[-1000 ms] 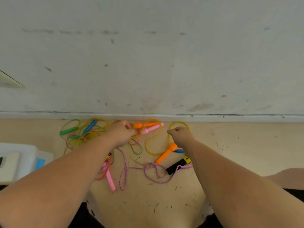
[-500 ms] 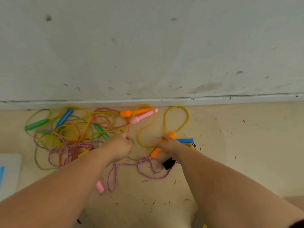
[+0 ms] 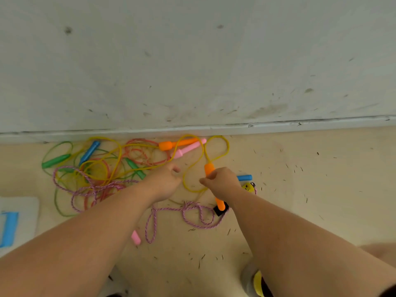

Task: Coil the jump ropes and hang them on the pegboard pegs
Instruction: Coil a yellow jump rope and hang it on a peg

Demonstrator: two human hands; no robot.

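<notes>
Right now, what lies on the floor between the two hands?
A yellow rope loop lies between the left hand and the right hand, seen in the head view.

My forearms (image 3: 90, 243) are bare down to my left hand (image 3: 162, 185) and right hand (image 3: 222, 183). Dark cloth (image 3: 391, 292) edges my right upper arm, and a grey and yellow patch (image 3: 256, 281) shows below it, maybe a shoe.

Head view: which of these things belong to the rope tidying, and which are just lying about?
Job: yellow rope, orange handle gripped by right hand, pink braided rope, green handle, blue handle.
Lying about: white thing at left, floor specks.
</notes>
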